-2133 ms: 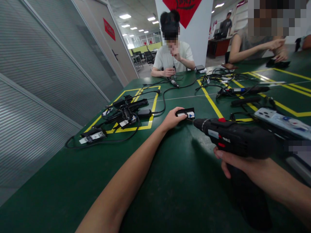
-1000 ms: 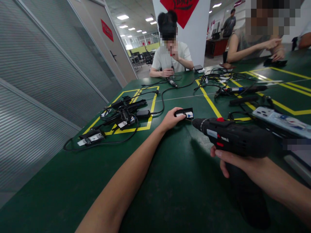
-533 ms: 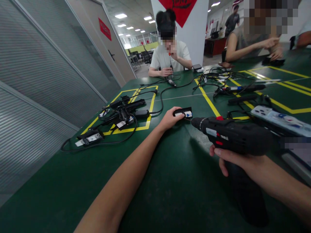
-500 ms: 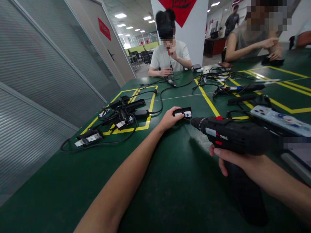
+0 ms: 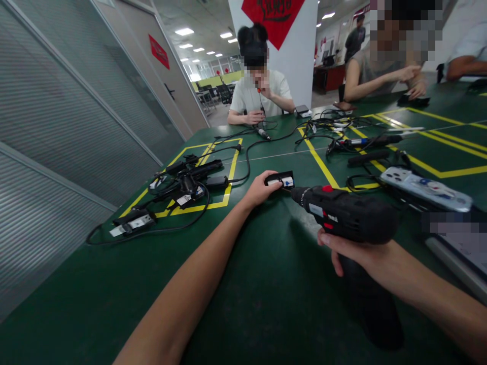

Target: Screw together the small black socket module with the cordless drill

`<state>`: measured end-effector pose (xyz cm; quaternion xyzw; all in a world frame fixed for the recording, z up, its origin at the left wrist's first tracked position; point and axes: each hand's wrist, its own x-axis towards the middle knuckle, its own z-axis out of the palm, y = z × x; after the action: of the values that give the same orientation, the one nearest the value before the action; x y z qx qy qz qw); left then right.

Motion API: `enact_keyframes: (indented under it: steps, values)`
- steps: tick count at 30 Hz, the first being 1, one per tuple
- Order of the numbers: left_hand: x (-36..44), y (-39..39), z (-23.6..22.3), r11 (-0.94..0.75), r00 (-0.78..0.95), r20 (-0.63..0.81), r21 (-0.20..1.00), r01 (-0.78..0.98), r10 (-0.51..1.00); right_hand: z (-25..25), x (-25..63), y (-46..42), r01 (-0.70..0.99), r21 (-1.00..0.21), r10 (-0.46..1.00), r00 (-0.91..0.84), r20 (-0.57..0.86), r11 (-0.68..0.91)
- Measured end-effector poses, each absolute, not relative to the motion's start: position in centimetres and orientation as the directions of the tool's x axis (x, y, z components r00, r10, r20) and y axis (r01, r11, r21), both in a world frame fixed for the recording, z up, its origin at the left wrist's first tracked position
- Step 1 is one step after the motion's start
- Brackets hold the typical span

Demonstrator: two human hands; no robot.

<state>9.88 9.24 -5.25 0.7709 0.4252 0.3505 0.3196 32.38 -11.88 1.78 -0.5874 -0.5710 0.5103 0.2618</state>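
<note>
Nearest us, our right hand (image 5: 359, 250) is wrapped round the handle of a black power drill (image 5: 352, 215) with red accents, fingers curled at its front; we cannot tell whether one presses the trigger. The drill lies roughly level above the green table (image 5: 274, 289), its thin bit (image 5: 286, 190) pointing leftward to the near edge of a small black-and-white piece (image 5: 288, 180); whether the tip touches, we cannot make out. Just beyond the chuck, our left hand (image 5: 258, 190) pinches the left end of that piece, thumb across the near side and the other fingers mostly hidden behind. We judge the step in hand to be bringing the bit to bear on the piece, and the next move would call for a firm left pinch and a bit held in line. The piece sits near the middle of the table, between the black cables and tools (image 5: 190, 177) on the left and a pale blue case (image 5: 422, 187) on the right: a dark raised back, a white strip in front, a blue spot toward its right end.
</note>
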Motion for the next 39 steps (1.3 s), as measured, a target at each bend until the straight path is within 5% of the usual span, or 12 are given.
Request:
enact_keyframes:
  steps: [19, 33, 39]
  values:
    - [9.9, 9.1, -5.1, -0.418, 0.387, 0.25, 0.791, 0.447, 0.888, 2.9, 31.9, -12.0, 0.316, -0.907, 0.933, -0.133, -0.333, -0.279]
    - [9.8, 8.8, -4.9, -0.399, 0.394, 0.229, 0.811, 0.429, 0.89, 2.3, 32.5, -12.2, 0.476, -0.838, 0.93, -0.103, -0.353, -0.265]
    - [9.9, 8.8, -4.8, -0.396, 0.389, 0.229, 0.81, 0.433, 0.892, 2.9, 32.1, -12.1, 0.341, -0.905, 0.929, -0.176, -0.327, -0.254]
